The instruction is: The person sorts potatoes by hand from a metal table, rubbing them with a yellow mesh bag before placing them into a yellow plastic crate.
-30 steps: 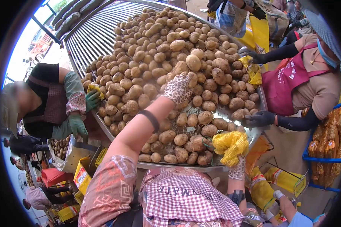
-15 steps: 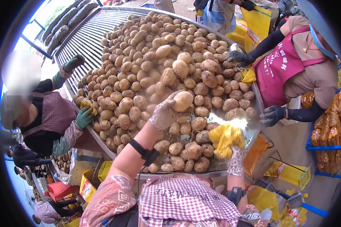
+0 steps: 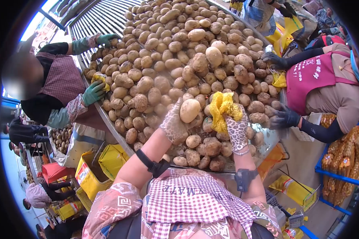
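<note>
Over the heap of potatoes (image 3: 163,51), my left hand (image 3: 174,124) in a patterned glove is closed on a large pale potato (image 3: 190,110). Just to the right, my right hand (image 3: 237,127) in the same kind of glove grips a crumpled yellow mesh bag (image 3: 223,111). The bag hangs close beside the potato, with a small gap between them. Several potatoes (image 3: 203,149) lie on the metal table below both hands, near its front edge. My right fingers are partly hidden by the mesh.
A co-worker in green gloves (image 3: 93,92) works at the left side of the table. Another in dark gloves (image 3: 285,117) and a red apron (image 3: 307,79) stands at the right. Yellow crates (image 3: 92,175) are at lower left, filled mesh bags (image 3: 343,159) at far right.
My right hand has brought the mesh bag up and left, near my left hand's potato. The left co-worker's farther hand has moved onto the potatoes. The view has shifted.
</note>
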Demonstrator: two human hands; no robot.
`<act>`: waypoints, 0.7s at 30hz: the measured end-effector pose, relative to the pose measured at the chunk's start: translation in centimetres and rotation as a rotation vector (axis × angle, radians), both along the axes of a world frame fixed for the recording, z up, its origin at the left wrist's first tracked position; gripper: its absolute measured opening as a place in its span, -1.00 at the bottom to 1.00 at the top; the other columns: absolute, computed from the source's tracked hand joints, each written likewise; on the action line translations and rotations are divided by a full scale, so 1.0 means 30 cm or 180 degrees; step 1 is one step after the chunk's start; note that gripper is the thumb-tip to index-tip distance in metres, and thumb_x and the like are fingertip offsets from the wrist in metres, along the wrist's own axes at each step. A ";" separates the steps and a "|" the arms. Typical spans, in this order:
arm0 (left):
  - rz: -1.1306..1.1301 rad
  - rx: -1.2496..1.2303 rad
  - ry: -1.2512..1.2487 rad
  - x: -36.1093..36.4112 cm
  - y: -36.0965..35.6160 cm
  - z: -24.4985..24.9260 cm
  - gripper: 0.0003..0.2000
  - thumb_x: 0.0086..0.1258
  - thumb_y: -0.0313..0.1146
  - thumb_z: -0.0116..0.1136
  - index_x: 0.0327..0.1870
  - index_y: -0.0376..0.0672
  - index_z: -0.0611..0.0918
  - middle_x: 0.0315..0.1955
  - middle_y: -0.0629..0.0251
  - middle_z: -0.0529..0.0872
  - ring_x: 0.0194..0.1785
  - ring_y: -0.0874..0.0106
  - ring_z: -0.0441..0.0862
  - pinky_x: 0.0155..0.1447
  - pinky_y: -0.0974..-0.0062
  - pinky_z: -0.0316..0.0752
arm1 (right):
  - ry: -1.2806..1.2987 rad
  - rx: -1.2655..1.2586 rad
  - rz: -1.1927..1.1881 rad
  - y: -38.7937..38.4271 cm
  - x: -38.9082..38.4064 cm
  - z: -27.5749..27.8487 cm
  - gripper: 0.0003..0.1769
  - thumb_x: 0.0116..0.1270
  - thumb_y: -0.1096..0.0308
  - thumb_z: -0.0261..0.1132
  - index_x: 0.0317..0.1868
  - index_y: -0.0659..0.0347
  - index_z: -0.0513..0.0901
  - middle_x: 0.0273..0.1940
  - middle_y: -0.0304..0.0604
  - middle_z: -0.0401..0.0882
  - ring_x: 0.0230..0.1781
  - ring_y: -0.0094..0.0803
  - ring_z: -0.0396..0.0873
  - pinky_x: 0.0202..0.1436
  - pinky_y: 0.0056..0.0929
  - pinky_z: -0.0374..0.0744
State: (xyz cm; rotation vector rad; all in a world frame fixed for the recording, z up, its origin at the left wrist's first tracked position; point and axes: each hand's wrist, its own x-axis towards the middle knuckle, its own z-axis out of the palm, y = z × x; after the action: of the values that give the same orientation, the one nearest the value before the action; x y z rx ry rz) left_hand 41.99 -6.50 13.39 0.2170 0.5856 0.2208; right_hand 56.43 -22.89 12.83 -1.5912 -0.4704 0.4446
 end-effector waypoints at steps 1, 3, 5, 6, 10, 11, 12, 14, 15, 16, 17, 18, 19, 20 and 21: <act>-0.0068 0.0096 0.0259 -0.005 -0.018 0.015 -0.58 0.50 0.09 -0.09 0.16 0.01 0.50 0.02 0.29 0.64 0.03 0.35 0.63 -0.05 0.27 0.66 | -0.0354 -0.0076 0.0224 -0.006 -0.028 0.005 -0.56 0.14 0.65 0.35 0.06 0.32 0.51 -0.05 -0.09 0.61 -0.03 -0.38 0.59 0.10 -0.43 0.58; -0.0166 0.0082 0.0482 0.013 -0.042 0.022 -0.54 0.53 0.08 -0.18 0.20 -0.05 0.49 0.05 0.27 0.63 0.11 0.36 0.59 0.11 0.25 0.59 | -0.0573 0.0191 0.0514 0.023 -0.089 -0.042 -0.49 0.12 0.60 0.42 0.11 0.30 0.49 -0.01 -0.14 0.59 0.03 -0.39 0.55 0.18 -0.45 0.53; 0.0025 0.0458 0.0761 0.029 -0.083 -0.026 -0.49 0.53 0.11 -0.20 0.21 -0.13 0.49 0.09 0.22 0.60 0.11 0.34 0.57 0.19 0.31 0.52 | -0.0528 0.0191 0.0594 0.017 -0.123 -0.063 -0.47 0.11 0.59 0.43 0.12 0.30 0.49 0.01 -0.12 0.58 0.05 -0.37 0.54 0.19 -0.43 0.51; 0.0059 0.0962 0.1178 0.027 -0.086 -0.051 -0.44 0.52 0.15 -0.20 0.21 -0.16 0.49 0.06 0.23 0.62 0.05 0.36 0.59 0.16 0.32 0.52 | -0.0482 0.0163 0.0652 0.013 -0.136 -0.070 -0.45 0.10 0.57 0.45 0.13 0.30 0.48 0.03 -0.10 0.57 0.07 -0.34 0.54 0.21 -0.40 0.50; 0.1084 0.1564 0.0432 -0.008 -0.093 -0.178 -0.67 0.58 -0.23 -0.10 0.15 -0.27 0.53 0.00 0.20 0.63 0.01 0.41 0.57 0.15 0.47 0.49 | -0.0298 0.0070 0.0901 0.001 -0.200 -0.070 -0.38 0.06 0.52 0.48 0.16 0.30 0.46 0.08 -0.04 0.54 0.13 -0.26 0.51 0.26 -0.34 0.46; 0.1429 0.1087 -0.0011 0.006 -0.108 -0.189 -0.74 0.57 -0.38 -0.10 0.14 -0.29 0.52 -0.01 0.17 0.62 0.05 0.40 0.56 0.15 0.50 0.46 | -0.0526 0.0117 0.0843 0.003 -0.213 -0.043 -0.38 0.07 0.51 0.48 0.16 0.30 0.46 0.09 -0.03 0.54 0.13 -0.25 0.51 0.25 -0.34 0.46; 0.0572 0.3067 0.0842 -0.019 -0.126 -0.093 -0.66 0.56 -0.24 -0.06 0.16 -0.29 0.48 0.00 0.09 0.62 0.11 0.33 0.54 0.21 0.45 0.42 | -0.0757 0.0162 0.0791 0.005 -0.224 -0.026 -0.39 0.07 0.51 0.48 0.15 0.30 0.46 0.09 -0.03 0.53 0.13 -0.25 0.51 0.25 -0.33 0.47; -0.0277 0.4390 0.1721 -0.060 -0.137 0.031 -0.54 0.52 -0.04 -0.03 0.18 -0.29 0.45 0.02 0.00 0.61 0.15 0.25 0.54 0.24 0.39 0.40 | -0.0886 0.0147 0.0768 -0.005 -0.207 -0.067 -0.39 0.06 0.50 0.48 0.15 0.29 0.47 0.09 -0.06 0.54 0.11 -0.28 0.52 0.21 -0.35 0.49; -0.0611 0.4052 0.1561 -0.078 -0.110 0.011 -0.41 0.46 0.13 -0.03 0.18 -0.29 0.45 0.06 -0.07 0.59 0.17 0.17 0.53 0.25 0.34 0.39 | -0.0785 0.0055 0.0978 -0.009 -0.202 -0.055 -0.39 0.06 0.50 0.48 0.15 0.29 0.47 0.07 -0.06 0.54 0.10 -0.28 0.53 0.21 -0.35 0.49; -0.0883 0.3345 0.1469 -0.095 -0.083 -0.009 -0.36 0.42 0.21 -0.03 0.22 -0.23 0.45 0.12 0.02 0.58 0.22 0.19 0.51 0.27 0.30 0.39 | -0.0681 -0.0047 0.1180 -0.008 -0.207 -0.034 -0.39 0.06 0.50 0.48 0.15 0.29 0.47 0.06 -0.07 0.55 0.09 -0.28 0.53 0.21 -0.34 0.50; -0.0785 0.2116 0.0867 -0.119 -0.071 -0.029 -0.34 0.38 0.24 0.00 0.24 -0.19 0.45 0.14 0.10 0.57 0.23 0.22 0.50 0.28 0.29 0.39 | -0.0549 -0.0022 0.1347 -0.007 -0.217 -0.007 -0.38 0.05 0.47 0.51 0.14 0.28 0.48 0.04 -0.09 0.56 0.07 -0.29 0.54 0.20 -0.37 0.51; -0.0673 0.0881 0.0244 -0.143 -0.066 -0.044 -0.31 0.35 0.27 0.03 0.26 -0.15 0.45 0.16 0.17 0.57 0.24 0.24 0.50 0.29 0.28 0.39 | -0.0549 -0.0059 0.1386 -0.004 -0.224 0.009 -0.38 0.05 0.47 0.51 0.14 0.28 0.48 0.04 -0.09 0.56 0.07 -0.29 0.54 0.20 -0.37 0.51; -0.0519 0.0219 -0.0048 -0.177 -0.066 -0.021 -0.28 0.34 0.27 0.02 0.28 -0.20 0.44 0.19 0.21 0.56 0.26 0.32 0.48 0.35 0.26 0.39 | -0.0336 0.0173 0.1464 0.002 -0.225 0.020 -0.40 0.06 0.46 0.51 0.13 0.28 0.49 0.03 -0.09 0.57 0.07 -0.30 0.54 0.20 -0.37 0.51; 0.0000 -0.0219 0.0162 -0.202 -0.082 0.004 -0.29 0.33 0.30 0.00 0.17 -0.23 0.51 0.05 0.17 0.65 0.11 0.26 0.59 0.22 0.23 0.52 | -0.0113 0.0398 0.1530 0.011 -0.222 0.025 -0.41 0.07 0.45 0.52 0.11 0.28 0.49 0.02 -0.10 0.57 0.07 -0.31 0.55 0.20 -0.38 0.52; -0.0067 -0.0600 -0.0754 -0.249 -0.059 -0.075 -0.31 0.34 0.30 -0.02 0.12 -0.22 0.53 -0.06 0.16 0.68 0.00 0.22 0.64 0.11 0.22 0.57 | -0.0464 0.0390 0.1258 0.035 -0.194 -0.061 -0.48 0.13 0.48 0.48 0.09 0.31 0.50 0.00 -0.11 0.59 0.03 -0.36 0.57 0.16 -0.40 0.56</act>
State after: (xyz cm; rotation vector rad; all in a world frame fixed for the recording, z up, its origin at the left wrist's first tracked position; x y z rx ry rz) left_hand 34.52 -8.25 11.14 0.0136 0.3657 0.1667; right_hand 50.63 -21.83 11.01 -1.4179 -0.9148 0.5870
